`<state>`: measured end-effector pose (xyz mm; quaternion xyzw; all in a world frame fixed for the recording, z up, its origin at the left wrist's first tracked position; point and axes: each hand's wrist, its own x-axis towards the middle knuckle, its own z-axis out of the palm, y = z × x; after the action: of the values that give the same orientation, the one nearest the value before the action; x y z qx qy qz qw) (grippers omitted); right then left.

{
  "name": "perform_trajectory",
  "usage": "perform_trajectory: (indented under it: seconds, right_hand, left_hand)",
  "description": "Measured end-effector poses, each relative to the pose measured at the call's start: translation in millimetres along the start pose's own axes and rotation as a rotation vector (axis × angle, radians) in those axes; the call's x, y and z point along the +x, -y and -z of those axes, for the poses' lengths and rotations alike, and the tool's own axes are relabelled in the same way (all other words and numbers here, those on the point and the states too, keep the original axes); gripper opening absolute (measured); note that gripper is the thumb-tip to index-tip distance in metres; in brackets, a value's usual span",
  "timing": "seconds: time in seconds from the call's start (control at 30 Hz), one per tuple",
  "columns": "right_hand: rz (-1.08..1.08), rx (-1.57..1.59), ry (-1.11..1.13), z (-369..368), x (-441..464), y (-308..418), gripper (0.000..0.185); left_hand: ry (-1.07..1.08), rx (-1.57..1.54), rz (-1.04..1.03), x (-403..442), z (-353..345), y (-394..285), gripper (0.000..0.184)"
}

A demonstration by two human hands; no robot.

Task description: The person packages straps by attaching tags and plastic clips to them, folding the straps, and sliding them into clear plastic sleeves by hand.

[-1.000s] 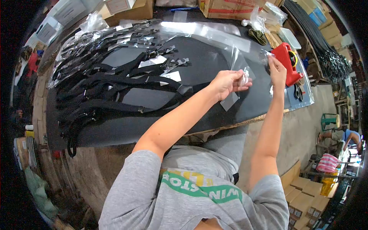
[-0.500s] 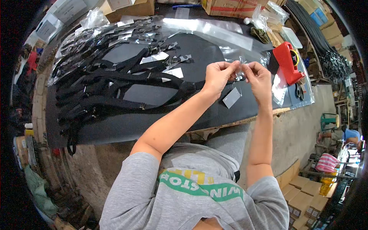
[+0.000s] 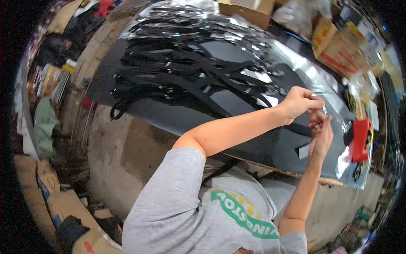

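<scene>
My left hand (image 3: 298,104) is closed in a pinch above the table, its thumb and fingertips around something too small and blurred to name. Just below it, my right hand (image 3: 321,137) has its fingers curled in close to the left fingertips. The end of a black strap (image 3: 292,127) runs into the right hand, and a white tag (image 3: 303,151) hangs beside that hand. Left of my hands lie many black straps (image 3: 190,91) in a tangled pile, with metal clips, clear plastic ends and white tags (image 3: 267,100).
A red tape dispenser (image 3: 360,140) stands at the table's right end, with black scissors (image 3: 357,171) near it. Clear plastic sleeves (image 3: 306,63) lie along the far side. Cardboard boxes (image 3: 340,51) and crumpled plastic bags (image 3: 302,15) stand behind. The table's front edge (image 3: 270,166) borders the floor.
My view has turned to the left, so the table and hands appear further right. The left hand has risen slightly above the right; earlier their fingertips met side by side at a small clear piece.
</scene>
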<state>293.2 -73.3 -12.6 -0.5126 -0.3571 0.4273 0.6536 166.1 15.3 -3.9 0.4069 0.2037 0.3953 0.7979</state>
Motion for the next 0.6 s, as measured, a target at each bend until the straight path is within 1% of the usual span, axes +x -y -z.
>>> perform_trajectory:
  seconds: [0.03,0.1,0.17,0.23,0.3,0.37,0.43,0.5,0.53,0.57,0.6]
  right_hand:
    - [-0.003,0.008,0.035,-11.7,0.9,-7.5,0.012]
    - [0.023,-0.420,0.304,-41.7,1.5,-31.0,0.016]
    - [0.338,-0.476,0.386,-95.3,10.1,-57.6,0.024]
    - [0.562,-0.677,0.739,-165.7,27.2,-35.8,0.024]
    - [0.608,-0.628,0.830,-224.4,54.1,-58.4,0.022]
    - [0.766,-0.681,0.911,-281.5,78.4,-82.6,0.022]
    - [0.769,-0.714,0.989,-337.6,98.6,-106.7,0.024]
    - [0.589,-0.811,1.058,-382.1,103.8,-112.5,0.028]
    - [0.589,-0.815,1.067,-399.9,104.7,-117.1,0.028]
    - [0.561,-0.951,1.059,-416.2,105.3,-123.2,0.032]
    - [0.531,-1.086,1.047,-426.5,106.0,-128.8,0.036]
  left_hand:
    - [0.017,-0.056,-0.006,1.3,5.6,-13.2,0.016]
    - [-0.001,-0.093,-0.014,2.6,8.2,-41.2,0.016]
    - [-0.009,-0.140,-0.014,0.0,9.3,-61.9,0.016]
    - [0.022,-0.222,0.009,-5.4,8.6,-71.1,0.016]
    - [0.022,-0.251,0.009,-8.8,3.5,-65.9,0.016]
    - [0.077,-0.421,0.083,-24.4,-1.4,-71.9,0.014]
    - [0.134,-0.508,0.107,-35.4,-1.4,-76.2,0.013]
    - [0.166,-0.524,0.102,-42.8,2.8,-82.5,0.014]
    - [0.194,-0.510,0.136,-47.1,6.2,-87.1,0.014]
    - [0.222,-0.494,0.170,-50.7,9.8,-92.9,0.014]
    - [0.203,-0.476,0.185,-53.2,12.5,-99.7,0.014]
